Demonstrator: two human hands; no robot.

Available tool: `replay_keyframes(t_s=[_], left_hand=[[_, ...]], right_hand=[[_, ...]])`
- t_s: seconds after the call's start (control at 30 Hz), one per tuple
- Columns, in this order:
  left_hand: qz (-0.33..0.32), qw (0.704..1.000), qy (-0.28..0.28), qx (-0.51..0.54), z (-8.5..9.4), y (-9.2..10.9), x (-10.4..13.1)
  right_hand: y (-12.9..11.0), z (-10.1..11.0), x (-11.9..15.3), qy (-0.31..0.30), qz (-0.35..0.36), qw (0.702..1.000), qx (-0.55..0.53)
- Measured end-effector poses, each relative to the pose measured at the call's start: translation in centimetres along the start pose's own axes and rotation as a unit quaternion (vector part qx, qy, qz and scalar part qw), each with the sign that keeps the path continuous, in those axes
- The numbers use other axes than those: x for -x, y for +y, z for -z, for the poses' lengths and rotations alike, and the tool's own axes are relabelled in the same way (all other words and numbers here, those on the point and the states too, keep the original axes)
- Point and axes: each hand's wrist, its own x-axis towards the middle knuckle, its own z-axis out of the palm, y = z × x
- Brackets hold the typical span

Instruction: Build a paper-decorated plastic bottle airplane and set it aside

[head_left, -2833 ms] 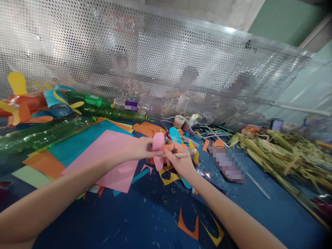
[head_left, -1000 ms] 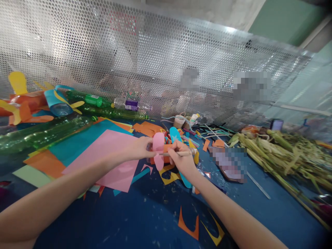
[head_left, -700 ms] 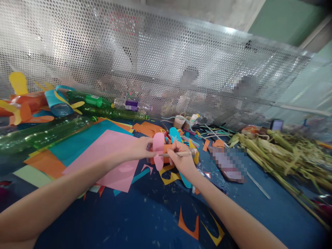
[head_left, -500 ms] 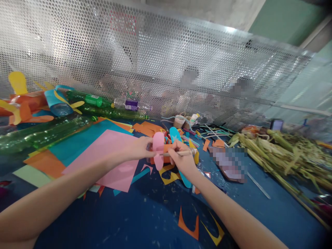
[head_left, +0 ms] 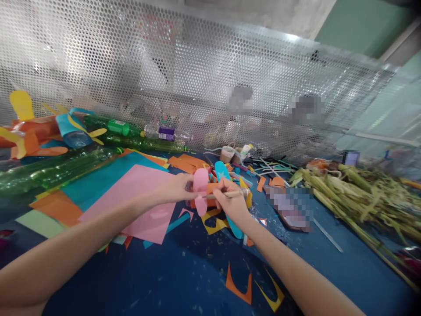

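Pink paper propeller [head_left: 200,186] pinched in left hand [head_left: 177,188] grip; right hand [head_left: 230,204] grip clamps brush [head_left: 223,195] beside it

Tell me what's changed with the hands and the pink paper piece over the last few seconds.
Very little. The right hand has tilted its thin stick slightly, tip still at the pink paper piece. The left hand still pinches that piece from the left. Nothing was picked up or let go. The pink sheet, green bottles and stalks lie as before.
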Motion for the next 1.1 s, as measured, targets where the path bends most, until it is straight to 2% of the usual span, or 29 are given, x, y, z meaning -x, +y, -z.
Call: replay_keyframes(t_s=[0.2,0.47,0.73,0.9,1.1], left_hand=[[-0.003,1.000,-0.005,-0.005,0.12,0.19,-0.06],[0.027,1.000,0.010,-0.011,0.02,-0.05,-0.06],[0.030,0.999,0.008,-0.032,0.09,0.09,-0.02],[0.007,1.000,-0.002,-0.016,0.02,-0.12,-0.07],[0.018,1.000,0.008,-0.019,-0.13,-0.25,-0.05]], right_hand=[[0.19,-0.10,0.03,-0.022,-0.004,0.999,-0.036],[-0.03,0.30,0.01,0.029,0.013,0.999,-0.022],[-0.09,0.23,-0.10,0.010,0.000,1.000,-0.016],[-0.37,0.10,-0.11,0.000,-0.015,1.000,-0.021],[-0.26,0.07,-0.06,-0.006,-0.003,1.000,-0.017]])
